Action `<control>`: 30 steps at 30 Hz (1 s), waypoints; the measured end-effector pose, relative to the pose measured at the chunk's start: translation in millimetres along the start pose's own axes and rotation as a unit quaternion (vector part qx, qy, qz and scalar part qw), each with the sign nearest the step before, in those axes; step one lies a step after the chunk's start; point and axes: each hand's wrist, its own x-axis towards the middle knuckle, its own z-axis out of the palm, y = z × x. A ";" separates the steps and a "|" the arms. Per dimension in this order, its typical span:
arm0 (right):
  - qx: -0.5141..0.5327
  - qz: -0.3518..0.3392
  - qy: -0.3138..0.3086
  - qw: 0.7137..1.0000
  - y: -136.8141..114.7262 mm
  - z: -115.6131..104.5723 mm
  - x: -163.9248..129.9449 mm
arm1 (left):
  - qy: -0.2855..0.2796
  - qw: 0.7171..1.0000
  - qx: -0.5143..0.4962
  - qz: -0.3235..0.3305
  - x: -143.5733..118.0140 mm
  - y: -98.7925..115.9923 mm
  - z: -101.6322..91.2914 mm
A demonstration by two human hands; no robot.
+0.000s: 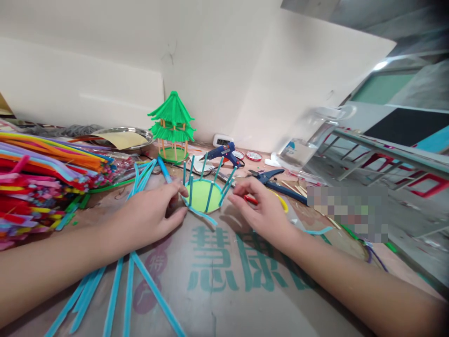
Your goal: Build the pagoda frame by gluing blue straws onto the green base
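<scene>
Far left, a heap of coloured pipe cleaners (38, 173) runs off the frame edge, and the cardboard sheet (217, 281) underneath carries big green Chinese characters, partly covered by the arms. Centre, the left hand (150, 217) pinches a blue strand at the rim of the green disc basket frame (205, 194), its blue spokes standing up, a green pagoda model (172, 126) behind. Right hand (261, 208) curls loosely beside the frame, fingertips at a spoke; beyond it, a blue glue gun (224, 152), pliers (270, 180), and a blurred-out patch.

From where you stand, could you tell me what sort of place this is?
Probably a craft workbench: a heap of coloured pipe cleaners, a blue glue gun and a finished green model pavilion.
</scene>
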 end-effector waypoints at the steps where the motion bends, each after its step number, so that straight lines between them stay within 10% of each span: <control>1: -0.013 -0.019 0.010 1.000 -0.8 -1.3 -2.3 | 0.000 1.000 -0.002 0.006 0.4 -0.8 0.5; 14: -0.095 0.033 -0.177 0.979 -12.0 19.1 3.2 | -0.034 0.998 -0.037 0.044 5.2 0.0 3.7; 24: -0.098 0.024 -0.174 0.980 -6.9 16.5 0.8 | -0.031 0.998 -0.032 0.049 4.2 -2.1 5.0; 30: -0.092 -0.145 -0.098 0.980 -19.9 -5.7 -8.6 | -0.035 0.998 -0.039 0.045 4.4 -2.1 4.4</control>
